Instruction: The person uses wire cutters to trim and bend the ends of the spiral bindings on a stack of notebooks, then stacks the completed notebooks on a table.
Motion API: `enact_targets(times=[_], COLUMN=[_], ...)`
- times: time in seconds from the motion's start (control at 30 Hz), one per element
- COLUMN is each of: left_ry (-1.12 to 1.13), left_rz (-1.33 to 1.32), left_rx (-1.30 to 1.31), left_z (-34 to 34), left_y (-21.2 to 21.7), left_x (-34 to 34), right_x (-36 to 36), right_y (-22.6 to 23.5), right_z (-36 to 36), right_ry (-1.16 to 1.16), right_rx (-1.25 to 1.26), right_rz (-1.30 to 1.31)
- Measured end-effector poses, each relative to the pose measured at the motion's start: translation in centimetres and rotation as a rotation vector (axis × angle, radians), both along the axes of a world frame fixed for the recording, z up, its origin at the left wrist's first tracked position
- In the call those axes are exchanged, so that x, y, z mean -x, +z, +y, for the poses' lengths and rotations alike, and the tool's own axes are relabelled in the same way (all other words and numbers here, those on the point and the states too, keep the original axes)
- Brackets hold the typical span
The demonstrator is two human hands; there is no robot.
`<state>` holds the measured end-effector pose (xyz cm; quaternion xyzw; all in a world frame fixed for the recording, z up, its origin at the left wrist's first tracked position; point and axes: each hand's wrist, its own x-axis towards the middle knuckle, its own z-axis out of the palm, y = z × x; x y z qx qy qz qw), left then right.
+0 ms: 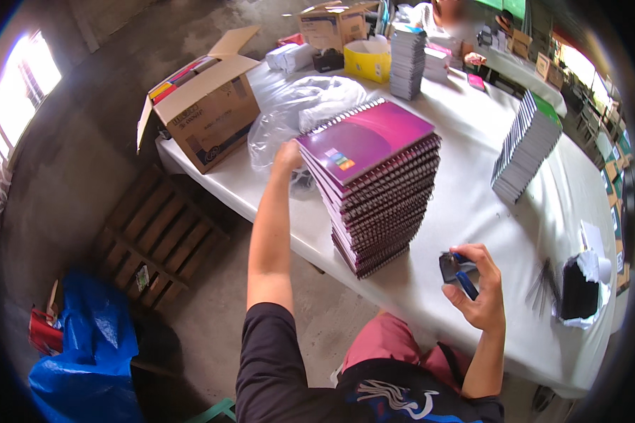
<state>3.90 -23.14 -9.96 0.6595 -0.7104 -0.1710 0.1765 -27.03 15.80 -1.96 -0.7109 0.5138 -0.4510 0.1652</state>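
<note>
Pinching blue-and-black hand tool [466, 283] in right hand [485, 285], lower right; cannot tell grip of left hand [288, 156], half-hidden behind purple spiral-bound notebook stack [384, 204].

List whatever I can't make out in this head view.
In the head view:
- Left hand: its fingertips are hidden behind the purple notebook stack.
- Blue-handled tool in the right hand: its dark end is too small to make out clearly.
- Open cardboard box: its walls and flap hide the lower contents.
- Green chair: mostly cut off by the lower edge.
</note>
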Motion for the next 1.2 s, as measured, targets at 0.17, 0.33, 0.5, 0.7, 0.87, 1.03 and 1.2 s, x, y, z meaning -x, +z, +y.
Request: enact_targets(times=[0.17, 0.33, 0.5, 0.7, 0.87, 1.03, 1.2], left_ry=[0.004, -0.084, -0.432, -0.476, -0.546, -0.522, -0.522], left_rz=[0.428, 0.915, 0.928, 0.754, 0.819, 0.807, 0.824], left_rx=[0.680, 0.724, 0.875, 1.092, 1.039, 1.066, 1.048], left_z=[6.4, 18.5, 23.6, 24.2, 24.5, 24.7, 24.7], left_y=[3.1, 8.0, 10.3, 10.8, 10.4, 10.2, 10.0], left_x=[-0.5, 1.6, 2.6, 4.7, 6.4, 6.6, 6.5], right_x=[-1.4, -5.1, -6.9, -8.6, -9.3, -9.7, -9.5], right_y=[-4.0, -9.8, -5.0, 2.1, 2.8, 2.9, 2.9], right_z=[1.5, 3.7, 0.6, -2.5, -3.5, -3.8, -4.1], right_ry=[0.153, -0.104, -0.153, -0.211, -0.216, -0.222, -0.145], right_rx=[-0.032, -0.067, 0.207, 0.465, 0.530, 0.540, 0.511], right_rz=[-0.119, 0.476, 0.342, 0.255, 0.260, 0.271, 0.254])
